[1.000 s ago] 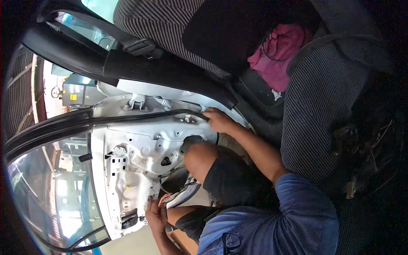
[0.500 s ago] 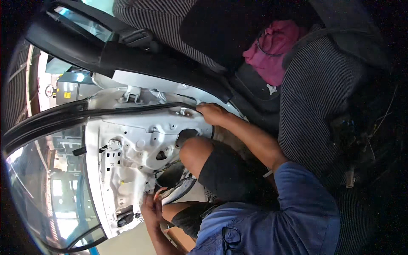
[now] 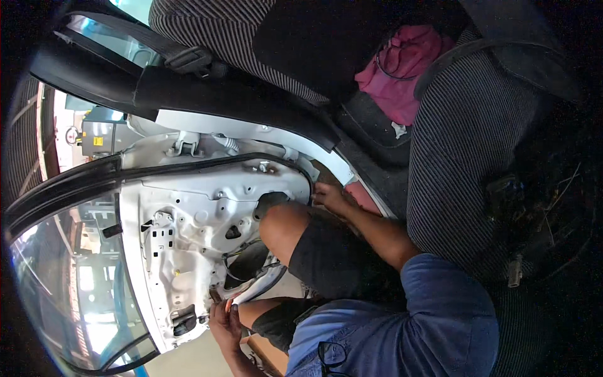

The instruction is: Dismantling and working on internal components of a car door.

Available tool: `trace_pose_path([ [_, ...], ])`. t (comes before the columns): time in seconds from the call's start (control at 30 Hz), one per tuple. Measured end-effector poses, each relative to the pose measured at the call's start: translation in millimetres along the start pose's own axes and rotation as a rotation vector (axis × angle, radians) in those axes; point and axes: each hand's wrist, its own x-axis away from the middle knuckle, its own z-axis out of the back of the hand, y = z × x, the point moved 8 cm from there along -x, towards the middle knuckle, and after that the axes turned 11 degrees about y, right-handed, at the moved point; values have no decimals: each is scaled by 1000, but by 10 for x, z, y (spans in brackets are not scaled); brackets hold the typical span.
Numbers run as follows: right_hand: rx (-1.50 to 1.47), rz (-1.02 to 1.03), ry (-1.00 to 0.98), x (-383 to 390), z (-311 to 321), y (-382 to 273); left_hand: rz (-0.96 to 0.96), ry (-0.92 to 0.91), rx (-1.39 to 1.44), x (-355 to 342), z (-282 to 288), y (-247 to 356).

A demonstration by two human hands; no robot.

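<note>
A white car door with its inner panel bare (image 3: 201, 217) stands open at the left, black rubber seal (image 3: 213, 165) running along its edge. My right hand (image 3: 331, 200) is at the rounded end of that edge, its bent fingers closed at the seal. Lower down, my left hand (image 3: 225, 323) is closed by the door's lower part, around a small orange-red thing (image 3: 228, 306) whose kind I cannot make out. Close to that hand, a dark cable (image 3: 235, 274) hangs in a large opening of the panel. My bent knee (image 3: 282, 229) covers part of the door.
Striped seats (image 3: 465, 151) fill the top and right. A pink cloth (image 3: 402, 75) lies between them. The door window (image 3: 69, 270) is at the left, a seat belt buckle (image 3: 188, 61) above. The white sill (image 3: 251, 127) runs beside the door. Glasses (image 3: 331, 353) hang on my blue shirt.
My right hand has moved down along the door's edge, following the rubber seal. My left hand has shifted slightly down, its fingers now closed and the orange-red thing plainer. The view has shifted slightly.
</note>
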Motion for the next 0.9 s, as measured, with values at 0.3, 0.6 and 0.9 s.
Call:
trace_pose_path([
  [0.3,-34,14,39,-80,-56,58,-113,1,21,46,-206,-47],
  [0.6,522,662,96,137,-308,-760,-187,-38,-84,53,-278,-9],
  [0.9,-34,-291,-96,-301,-321,788,-104,-28,-51,201,-390,-295],
])
